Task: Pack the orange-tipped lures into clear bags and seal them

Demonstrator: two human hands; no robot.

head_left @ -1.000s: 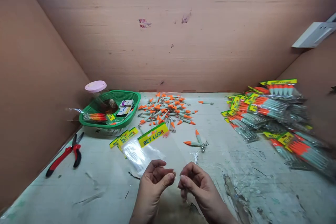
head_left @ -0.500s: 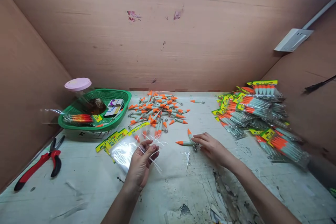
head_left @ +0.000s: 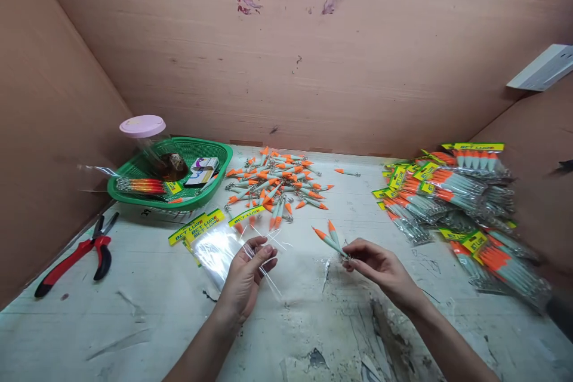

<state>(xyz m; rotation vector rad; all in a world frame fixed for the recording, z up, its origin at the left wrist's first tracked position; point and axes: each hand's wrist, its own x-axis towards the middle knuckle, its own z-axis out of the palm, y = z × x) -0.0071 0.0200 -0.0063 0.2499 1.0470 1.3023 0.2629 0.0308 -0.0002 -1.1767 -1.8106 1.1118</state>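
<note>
Between the thumb and fingers of my left hand [head_left: 250, 274] are several thin clear plastic strips [head_left: 271, 284], fanned out in different directions. My right hand [head_left: 376, 265] pinches the hook ends of a small group of fishing lures [head_left: 330, 240], pale green with orange tips pointing away to the left; at least two show. Behind both hands lies a loose pile of the same lures [head_left: 277, 182]. Clear header bags [head_left: 215, 245] with yellow "BCT LURE" tops are spread just left of my left hand.
Packed bags of lures [head_left: 430, 191] are heaped at the right. On the left stands a green basket [head_left: 224, 170] with a pink-lidded jar [head_left: 143, 125] inside. Red-handled pliers [head_left: 67, 265] lie nearer, and a single lure [head_left: 345, 172] lies behind. Wooden walls enclose the table.
My right hand has closed on the hook ends of the lures; their tips have swung together and lifted slightly. My left hand keeps its hold on the strips. The view has shifted a little.
</note>
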